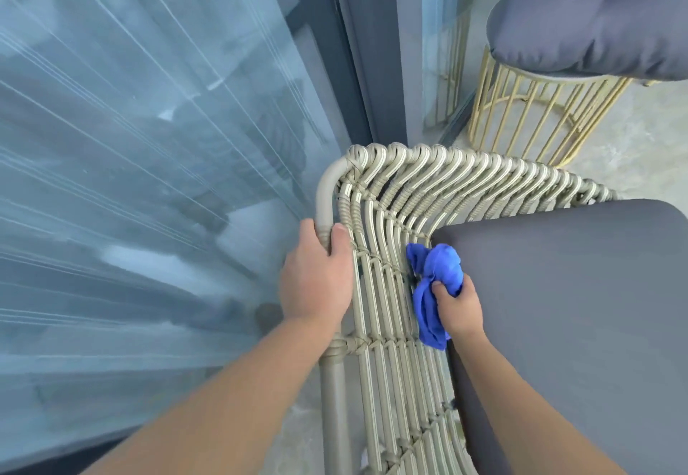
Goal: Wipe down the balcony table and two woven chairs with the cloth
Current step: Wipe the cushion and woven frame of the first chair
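So the big sliding glass door with the dark grey frame (156, 161) took up the whole left side, full of streaky reflections. Right next to it sat the beige woven rattan chair (387, 214), seen from above, with a flat dark grey seat cushion (566, 310) lying in it and filling most of the lower right. Further back stood the round balcony table with the gold wire base (536, 117), and a puffy grey tufted cushion (595, 16) was piled on top of it, hiding the tabletop. The floor was pale concrete-looking stuff (647, 146).

The left hand (316, 273) was wrapped around the chair's smooth outer frame tube near the rounded corner, thumb over the top, fingers curled behind it. The right hand (456, 307) had the bright blue microfibre cloth (433, 281) bunched up in a tight fist, pressed against the woven inner side of the chair, just beside the edge of the seat cushion.
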